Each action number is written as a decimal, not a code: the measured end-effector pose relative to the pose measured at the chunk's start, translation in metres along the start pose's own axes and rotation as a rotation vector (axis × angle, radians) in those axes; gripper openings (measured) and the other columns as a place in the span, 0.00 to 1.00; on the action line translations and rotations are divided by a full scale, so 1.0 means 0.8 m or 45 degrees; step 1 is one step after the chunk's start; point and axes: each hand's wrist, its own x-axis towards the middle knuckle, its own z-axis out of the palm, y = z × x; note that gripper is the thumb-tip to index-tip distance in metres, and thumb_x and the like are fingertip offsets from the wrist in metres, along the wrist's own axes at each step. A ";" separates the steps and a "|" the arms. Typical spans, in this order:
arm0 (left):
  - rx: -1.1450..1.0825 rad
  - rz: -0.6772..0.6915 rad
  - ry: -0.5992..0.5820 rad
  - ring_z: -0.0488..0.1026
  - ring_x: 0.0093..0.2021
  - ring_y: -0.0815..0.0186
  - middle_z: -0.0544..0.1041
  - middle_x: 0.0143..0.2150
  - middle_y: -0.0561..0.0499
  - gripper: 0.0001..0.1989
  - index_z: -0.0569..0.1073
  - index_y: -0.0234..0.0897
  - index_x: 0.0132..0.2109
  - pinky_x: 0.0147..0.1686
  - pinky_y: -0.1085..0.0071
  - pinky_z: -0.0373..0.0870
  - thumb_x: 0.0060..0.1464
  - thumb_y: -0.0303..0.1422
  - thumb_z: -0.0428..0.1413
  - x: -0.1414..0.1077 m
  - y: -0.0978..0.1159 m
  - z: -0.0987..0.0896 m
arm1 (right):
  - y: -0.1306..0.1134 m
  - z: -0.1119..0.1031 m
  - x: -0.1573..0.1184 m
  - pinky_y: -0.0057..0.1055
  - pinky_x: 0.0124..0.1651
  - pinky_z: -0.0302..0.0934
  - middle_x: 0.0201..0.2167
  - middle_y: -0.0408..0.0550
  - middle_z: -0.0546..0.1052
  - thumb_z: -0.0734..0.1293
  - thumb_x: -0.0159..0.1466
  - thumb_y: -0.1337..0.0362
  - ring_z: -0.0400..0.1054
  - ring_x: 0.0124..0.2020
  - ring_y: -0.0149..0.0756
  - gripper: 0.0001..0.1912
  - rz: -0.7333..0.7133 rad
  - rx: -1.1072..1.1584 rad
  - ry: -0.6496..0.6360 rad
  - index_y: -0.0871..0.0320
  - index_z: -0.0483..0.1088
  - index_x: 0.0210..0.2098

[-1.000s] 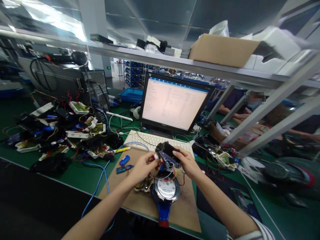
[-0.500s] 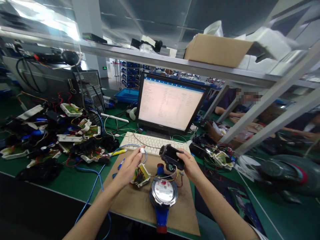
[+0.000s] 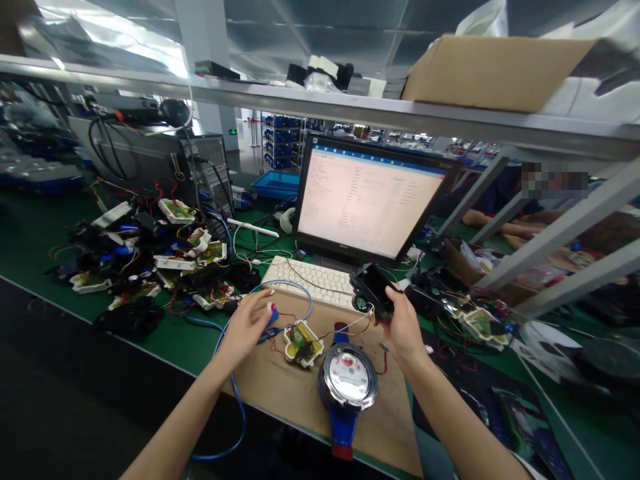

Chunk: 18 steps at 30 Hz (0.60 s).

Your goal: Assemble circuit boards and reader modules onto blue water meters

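Note:
My right hand grips a black plastic housing with a dark window, raised over the brown board. Thin coloured wires run down from the housing. Below it lies a water meter with a round shiny face, blue body and red end. Left of the meter, a white-cased circuit board rests with its green side up. My left hand has its fingers apart beside a small blue cylinder; a small white and pink spot shows at its fingertips.
A white keyboard and a lit monitor stand behind the board. Piled circuit boards and wires cover the left of the green table. A blue cable hangs over the front edge. Overhead, a shelf carries a cardboard box.
The view has shifted left. My left hand has moved down and left from above the circuit board to the blue cylinder. My right hand still holds the black housing, now tilted more.

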 end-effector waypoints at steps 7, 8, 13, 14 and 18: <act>0.427 0.277 -0.293 0.70 0.46 0.57 0.73 0.46 0.46 0.16 0.71 0.40 0.46 0.46 0.60 0.66 0.49 0.39 0.57 -0.051 0.015 0.050 | -0.015 0.062 -0.015 0.22 0.21 0.57 0.28 0.41 0.72 0.66 0.52 0.56 0.64 0.26 0.28 0.15 -0.079 0.022 -0.225 0.58 0.69 0.35; 0.402 0.220 -0.347 0.70 0.45 0.57 0.73 0.46 0.45 0.18 0.70 0.39 0.47 0.45 0.60 0.67 0.49 0.38 0.57 -0.052 0.012 0.059 | -0.016 0.071 -0.016 0.22 0.21 0.57 0.29 0.41 0.72 0.65 0.52 0.56 0.64 0.26 0.29 0.15 -0.076 0.029 -0.274 0.58 0.69 0.36; 0.370 0.168 -0.341 0.71 0.42 0.59 0.74 0.42 0.44 0.12 0.70 0.37 0.46 0.42 0.62 0.67 0.55 0.31 0.49 -0.037 0.000 0.072 | -0.030 0.102 -0.014 0.24 0.17 0.57 0.28 0.43 0.72 0.64 0.53 0.55 0.62 0.22 0.29 0.17 -0.068 0.129 -0.401 0.60 0.67 0.38; 0.419 0.198 -0.301 0.71 0.41 0.59 0.74 0.42 0.44 0.12 0.70 0.37 0.46 0.41 0.62 0.67 0.56 0.31 0.47 -0.033 0.001 0.065 | -0.035 0.106 -0.012 0.24 0.19 0.58 0.27 0.43 0.71 0.64 0.53 0.55 0.63 0.22 0.29 0.17 -0.107 0.154 -0.375 0.60 0.67 0.37; 0.663 0.421 -0.027 0.70 0.43 0.59 0.70 0.42 0.43 0.12 0.69 0.35 0.45 0.43 0.63 0.66 0.59 0.33 0.45 -0.021 0.011 0.023 | -0.055 0.114 0.001 0.27 0.25 0.63 0.27 0.44 0.71 0.63 0.54 0.57 0.65 0.26 0.30 0.14 -0.257 0.248 -0.245 0.60 0.66 0.35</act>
